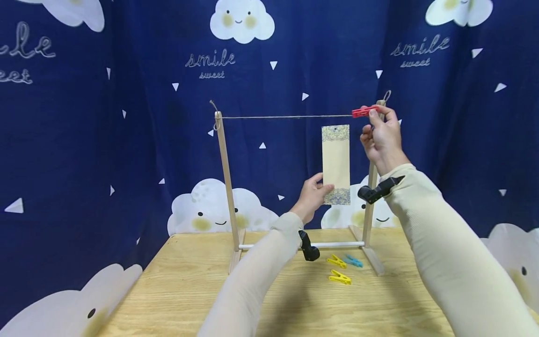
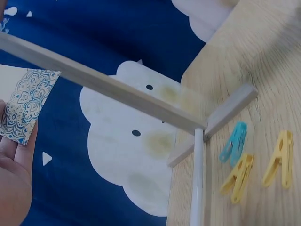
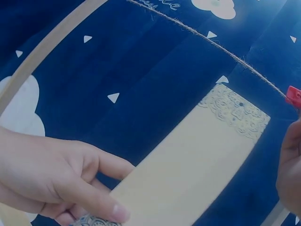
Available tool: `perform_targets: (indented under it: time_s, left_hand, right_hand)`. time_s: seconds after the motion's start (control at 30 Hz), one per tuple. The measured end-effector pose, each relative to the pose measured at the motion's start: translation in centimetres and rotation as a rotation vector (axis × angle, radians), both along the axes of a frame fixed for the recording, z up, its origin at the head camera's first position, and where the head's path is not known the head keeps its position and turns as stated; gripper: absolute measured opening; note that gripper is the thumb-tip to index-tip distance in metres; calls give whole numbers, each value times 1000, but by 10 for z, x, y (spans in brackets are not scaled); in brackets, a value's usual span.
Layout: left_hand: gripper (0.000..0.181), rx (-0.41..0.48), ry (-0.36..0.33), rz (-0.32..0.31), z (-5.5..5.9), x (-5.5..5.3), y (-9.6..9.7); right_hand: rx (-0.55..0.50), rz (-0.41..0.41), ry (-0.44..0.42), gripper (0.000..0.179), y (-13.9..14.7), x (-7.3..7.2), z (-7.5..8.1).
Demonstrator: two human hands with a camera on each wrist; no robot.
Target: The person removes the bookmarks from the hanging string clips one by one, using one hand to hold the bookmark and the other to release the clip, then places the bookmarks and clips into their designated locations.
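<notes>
My left hand (image 1: 312, 195) pinches a cream paper card (image 1: 336, 161) by its lower left edge, thumb in front. Blue patterned bands cross the card's top and bottom, and a small hole shows near its top. The card hangs upright just below a twine line (image 1: 286, 116), apart from it. Between thumb and fingertips, my right hand (image 1: 384, 140) holds a red clothespin (image 1: 364, 111) at the right part of the twine. In the right wrist view the red clothespin (image 3: 294, 95) meets the twine; whether it bites on it, I cannot tell.
A wooden frame with a left post (image 1: 228, 178) and right post (image 1: 370, 201) carries the twine. A white rod (image 1: 337, 245) joins its feet. Two yellow clothespins (image 1: 339, 277) and a blue clothespin (image 1: 353, 261) lie on the wooden table (image 1: 177, 281). A dark blue curtain (image 1: 139, 164) hangs behind.
</notes>
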State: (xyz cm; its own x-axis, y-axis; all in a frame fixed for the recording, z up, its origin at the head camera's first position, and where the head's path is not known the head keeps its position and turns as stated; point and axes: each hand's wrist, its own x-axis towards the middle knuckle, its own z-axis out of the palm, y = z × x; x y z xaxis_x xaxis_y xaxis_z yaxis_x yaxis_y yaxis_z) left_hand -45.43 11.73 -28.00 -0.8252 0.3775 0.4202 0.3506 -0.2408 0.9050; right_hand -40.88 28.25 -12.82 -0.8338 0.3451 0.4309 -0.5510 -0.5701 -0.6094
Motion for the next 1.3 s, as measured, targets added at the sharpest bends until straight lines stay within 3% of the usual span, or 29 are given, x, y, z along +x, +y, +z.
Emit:
perform_targets:
  time_s: [0.33, 0.7, 0.93, 1.3]
  left_hand:
    - [30, -18, 8, 11, 2, -3, -10]
    - [31, -61, 69, 28, 4, -2, -29]
    - [33, -64, 93, 26, 5, -5, -46]
    - [34, -106, 86, 39, -5, -1, -67]
  right_hand:
    - [-32, 99, 36, 9, 4, 1, -4]
    - [55, 79, 30, 17, 4, 4, -8]
    - [71, 130, 38, 28, 7, 4, -12]
    - [287, 113, -18, 33, 12, 8, -28]
